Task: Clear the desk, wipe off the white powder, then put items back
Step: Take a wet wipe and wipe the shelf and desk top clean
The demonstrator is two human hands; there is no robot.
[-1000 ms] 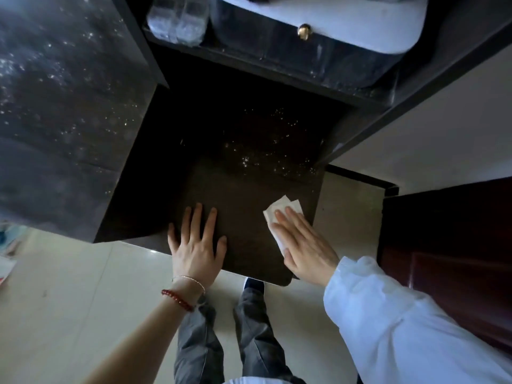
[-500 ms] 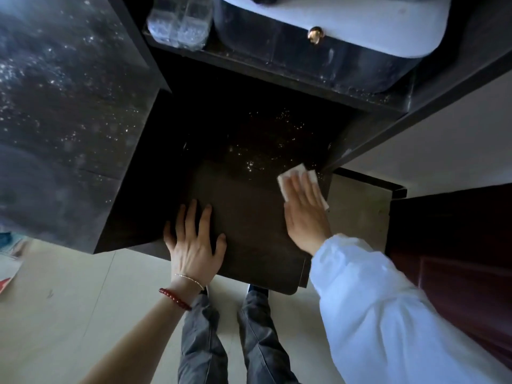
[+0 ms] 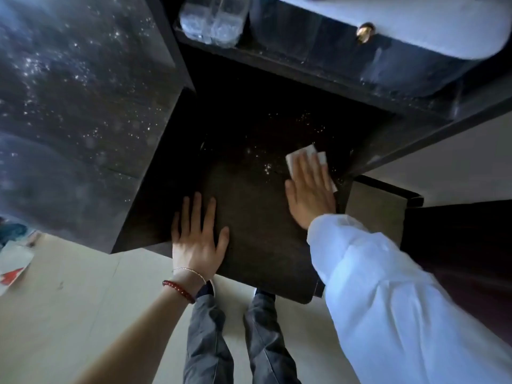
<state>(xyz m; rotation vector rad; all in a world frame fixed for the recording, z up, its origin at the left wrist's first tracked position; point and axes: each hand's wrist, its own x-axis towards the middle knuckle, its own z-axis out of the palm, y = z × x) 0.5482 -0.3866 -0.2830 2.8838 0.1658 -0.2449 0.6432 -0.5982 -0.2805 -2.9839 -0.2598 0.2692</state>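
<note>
A dark low desk surface (image 3: 257, 231) fills the middle of the head view. White powder specks (image 3: 267, 166) lie scattered on its far part. My right hand (image 3: 310, 189), in a white sleeve, presses flat on a folded white tissue (image 3: 300, 155) at the desk's right side, just right of the specks. My left hand (image 3: 196, 239) lies flat with fingers spread on the near left edge of the desk, holding nothing. A red bead bracelet and a thin chain sit on that wrist.
A taller dark cabinet top (image 3: 72, 106) dusted with powder stands to the left. A clear plastic container (image 3: 212, 20) and a dark box with a white lid and gold knob (image 3: 365, 31) sit on the shelf behind. Papers (image 3: 13, 261) lie on the floor at left.
My right hand slid the tissue away from me along the desk's right side, from the near edge up to the powder specks. My left hand stayed flat in place.
</note>
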